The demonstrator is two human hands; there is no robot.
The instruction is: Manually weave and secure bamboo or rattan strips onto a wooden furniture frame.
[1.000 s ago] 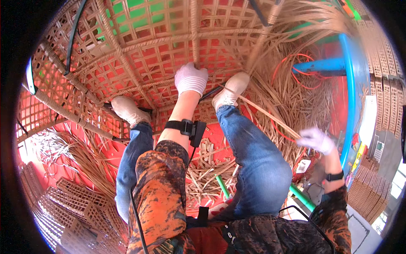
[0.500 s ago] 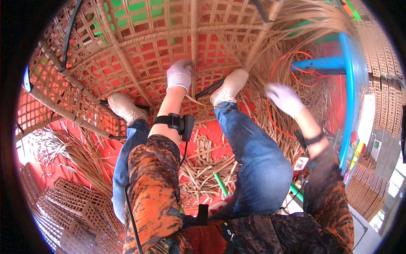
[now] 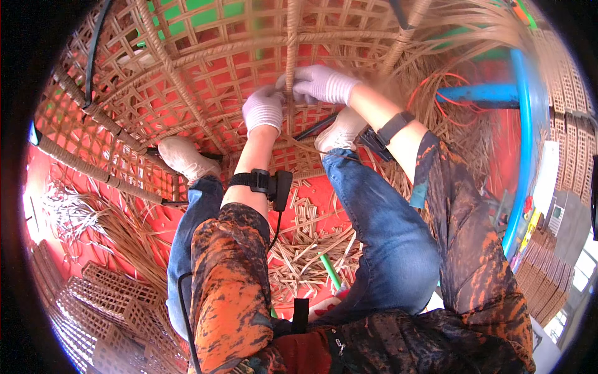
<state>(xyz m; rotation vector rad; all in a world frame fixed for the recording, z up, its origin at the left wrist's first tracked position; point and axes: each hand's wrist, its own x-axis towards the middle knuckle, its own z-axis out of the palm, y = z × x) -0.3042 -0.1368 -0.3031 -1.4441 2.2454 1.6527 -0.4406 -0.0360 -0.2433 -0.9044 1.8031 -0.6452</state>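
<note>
Woven panel (image 3: pixel 230 48): right hand (image 3: pixel 319 83) has come in from right, joining left hand (image 3: pixel 263 108) at wrapped rib (image 3: pixel 291 31); both partly curled, hold unclear; apparently two-handed work now.

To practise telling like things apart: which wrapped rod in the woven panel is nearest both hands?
The upright middle rod, with the left hand and right hand at it; the slanting rods either side are farther.

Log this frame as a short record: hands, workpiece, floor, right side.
Left hand: gloved, left of the upright rib
Right hand: gloved, at the same rib, beside the left hand
Grip: unclear, fingers partly hidden
Workpiece: large woven panel
Floor: red, with scattered strips
Right side: blue bar
</note>
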